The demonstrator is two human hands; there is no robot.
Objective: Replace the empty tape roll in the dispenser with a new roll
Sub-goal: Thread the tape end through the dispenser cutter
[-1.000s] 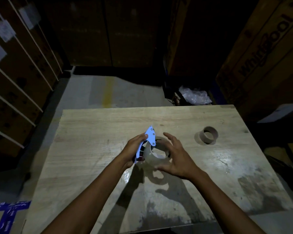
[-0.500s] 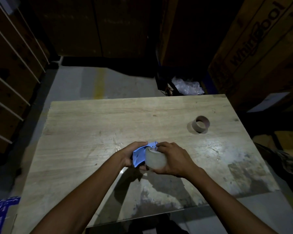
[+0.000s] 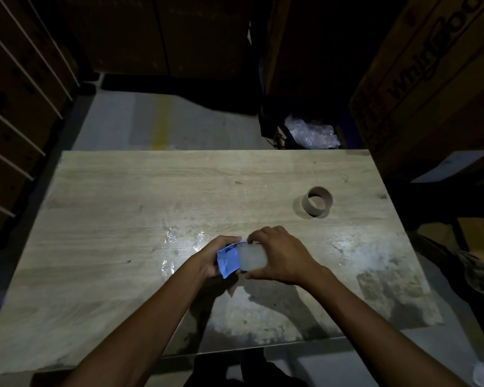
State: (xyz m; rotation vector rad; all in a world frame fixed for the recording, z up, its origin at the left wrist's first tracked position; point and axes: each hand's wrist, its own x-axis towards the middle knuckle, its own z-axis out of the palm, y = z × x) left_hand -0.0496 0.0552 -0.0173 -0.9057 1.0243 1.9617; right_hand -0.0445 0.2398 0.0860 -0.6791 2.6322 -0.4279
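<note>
A blue tape dispenser (image 3: 228, 259) is held above the wooden table (image 3: 123, 208), with my left hand (image 3: 217, 254) wrapped around its left side. A new roll of clear tape (image 3: 252, 256) sits against the dispenser's right side. My right hand (image 3: 281, 254) grips that roll, thumb below and fingers over the top. The empty brown cardboard core (image 3: 317, 201) stands on the table at the far right, well apart from both hands. How the roll sits in the dispenser is hidden by my fingers.
Large cardboard boxes (image 3: 430, 79) stand at the right and behind the table. A crumpled clear plastic bag (image 3: 310, 134) lies on the floor beyond the table's far edge. Strapped boxes (image 3: 17, 107) line the left side.
Both hands have drawn the dispenser and roll closer to me and turned them. The roll's hole faced up a second ago; now its curved side faces up.
</note>
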